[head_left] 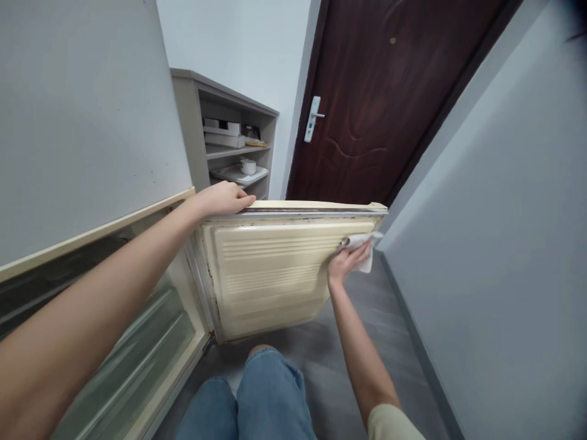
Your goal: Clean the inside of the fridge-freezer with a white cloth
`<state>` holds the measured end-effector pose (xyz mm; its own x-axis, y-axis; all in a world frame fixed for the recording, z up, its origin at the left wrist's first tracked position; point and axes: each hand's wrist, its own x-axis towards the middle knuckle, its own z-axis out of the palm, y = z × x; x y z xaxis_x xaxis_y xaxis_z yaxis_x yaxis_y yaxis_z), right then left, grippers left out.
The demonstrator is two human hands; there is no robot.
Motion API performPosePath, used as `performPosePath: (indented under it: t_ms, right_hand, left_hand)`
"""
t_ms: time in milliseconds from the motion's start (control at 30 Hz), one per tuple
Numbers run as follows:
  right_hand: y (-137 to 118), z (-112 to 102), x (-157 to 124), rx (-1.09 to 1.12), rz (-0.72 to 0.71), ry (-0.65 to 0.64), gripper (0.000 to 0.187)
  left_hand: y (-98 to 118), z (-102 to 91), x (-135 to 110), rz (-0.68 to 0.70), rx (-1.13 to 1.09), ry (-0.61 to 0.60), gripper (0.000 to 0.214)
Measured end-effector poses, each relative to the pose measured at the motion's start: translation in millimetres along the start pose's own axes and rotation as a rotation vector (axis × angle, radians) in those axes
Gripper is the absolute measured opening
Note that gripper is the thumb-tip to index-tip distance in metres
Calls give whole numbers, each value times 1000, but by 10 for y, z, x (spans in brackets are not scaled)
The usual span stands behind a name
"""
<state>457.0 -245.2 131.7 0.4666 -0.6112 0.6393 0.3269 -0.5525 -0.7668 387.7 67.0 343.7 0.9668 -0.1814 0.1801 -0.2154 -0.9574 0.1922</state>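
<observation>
A cream-coloured fridge door point(275, 278) stands swung open in front of my knees, its ribbed inner panel facing me and dark stains along its seal. My left hand point(227, 198) is closed over the door's top edge near the hinge side. At the far upper corner of the panel, my right hand point(347, 261) holds a crumpled white cloth point(367, 260) against the surface by the edge. On the left is the open fridge compartment point(147, 336) with translucent drawer fronts, partly hidden behind my left forearm.
Behind the door stands a grey shelf unit point(186, 116) with boxes, a tray point(257, 177) and a white cup point(248, 166). A dark red-brown room door point(367, 104) is at the back. A pale wall point(495, 226) bounds the right side above a grey floor point(380, 318).
</observation>
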Motion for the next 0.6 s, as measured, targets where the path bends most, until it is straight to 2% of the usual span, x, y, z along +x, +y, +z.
performPosePath:
  t_ms: [67, 100, 167, 233, 300, 367, 467, 600]
  right_hand:
    - [-246, 1, 231, -50, -216, 19, 60]
    - [-339, -3, 327, -66, -278, 27, 57]
    - [-425, -8, 463, -67, -319, 69, 50]
    - [-379, -1, 513, -27, -303, 144, 45]
    - [-235, 21, 477, 16, -227, 205, 43]
    - [-35, 52, 375, 57, -90, 232, 44]
    - [327, 101, 126, 123, 121, 199, 45]
    - [893, 155, -363, 205, 434, 136, 43]
  left_hand:
    - [-4, 2, 5, -8, -2, 0, 50]
    - [-5, 2, 7, -15, -5, -2, 49]
    - [-5, 1, 12, -21, -9, -6, 48]
    - [-7, 1, 18, -29, -4, -13, 49]
    - [-16, 6, 28, -40, 3, -19, 49]
    - [-33, 16, 42, -50, 9, -22, 49]
    - [-64, 35, 65, -60, 12, -23, 49]
    - [-78, 48, 77, -90, 18, -20, 50]
